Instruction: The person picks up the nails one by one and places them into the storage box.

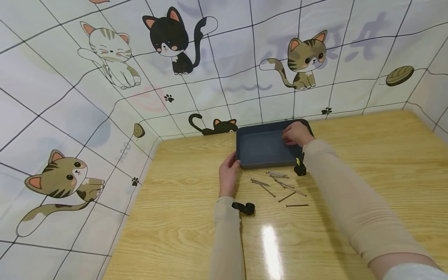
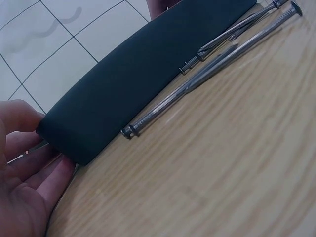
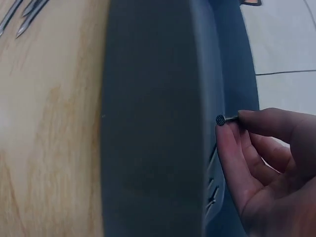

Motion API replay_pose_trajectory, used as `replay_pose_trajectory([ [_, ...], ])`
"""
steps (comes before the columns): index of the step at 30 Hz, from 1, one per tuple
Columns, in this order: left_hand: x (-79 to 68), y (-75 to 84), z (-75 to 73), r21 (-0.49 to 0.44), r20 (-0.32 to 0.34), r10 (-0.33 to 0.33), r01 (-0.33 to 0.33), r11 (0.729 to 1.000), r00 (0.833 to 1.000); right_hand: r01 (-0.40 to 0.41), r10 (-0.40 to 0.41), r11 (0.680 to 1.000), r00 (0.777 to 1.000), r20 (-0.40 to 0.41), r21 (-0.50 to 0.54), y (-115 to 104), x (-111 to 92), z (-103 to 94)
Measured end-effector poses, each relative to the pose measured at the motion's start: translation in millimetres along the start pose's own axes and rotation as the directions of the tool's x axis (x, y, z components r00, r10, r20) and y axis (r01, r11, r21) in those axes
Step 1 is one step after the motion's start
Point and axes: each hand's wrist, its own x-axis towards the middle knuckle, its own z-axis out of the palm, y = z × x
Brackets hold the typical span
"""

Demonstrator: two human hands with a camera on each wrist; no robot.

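A dark blue-grey rectangular tray (image 1: 260,149) stands on the wooden table by the wall. At its near left corner, my left hand (image 1: 229,177) grips the tray's edge between thumb and fingers. My right hand (image 1: 296,133) is over the tray's right part and pinches a nail (image 3: 220,120) between thumb and fingers; the nail's round head faces the right wrist camera. Several nails (image 3: 212,200) lie inside the tray below that hand, partly hidden by the wall. Loose nails (image 1: 296,205) are scattered on the table in front of the tray, also seen close in the left wrist view.
The light wood table (image 1: 182,217) surrounds the tray. Behind and to the left rises a white covering (image 1: 238,46) with a grid and cartoon cats. Small black cameras (image 1: 248,209) are strapped to both wrists.
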Motion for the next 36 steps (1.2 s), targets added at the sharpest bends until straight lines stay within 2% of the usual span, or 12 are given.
replay_pose_trajectory([
  [8, -3.2, 4.7, -0.6, -0.006, 0.015, -0.005, 0.006, 1.000, 1.000, 0.031, -0.047, 0.979, 0.996, -0.077, -0.201, 2, -7, 6.6],
  [16, -4.3, 6.5, -1.3, 0.012, 0.009, 0.001, -0.001, 1.000, 1.000, 0.046, -0.101, 0.911, 0.988, -0.115, -0.409, 6, -9, 7.9],
  [19, -2.3, 4.4, -1.6, 0.001, 0.006, 0.002, -0.002, 1.000, 1.000, 0.048, -0.114, 0.899, 0.986, -0.126, -0.436, 6, -10, 9.1],
  [28, 9.1, -19.5, -0.1, 0.036, -0.025, 0.015, -0.014, 0.999, 1.000, 0.060, -0.153, 0.876, 0.975, -0.159, -0.479, 7, -13, 12.3],
  [33, 9.2, -19.6, -0.4, 0.020, -0.024, -0.001, 0.002, 1.000, 1.000, 0.073, -0.170, 0.869, 0.973, -0.156, -0.490, 7, -14, 10.7],
  [36, 6.6, -12.0, -1.7, -0.004, -0.014, -0.022, 0.022, 1.000, 1.000, 0.101, -0.199, 0.859, 0.969, -0.144, -0.502, 7, -14, 9.5],
])
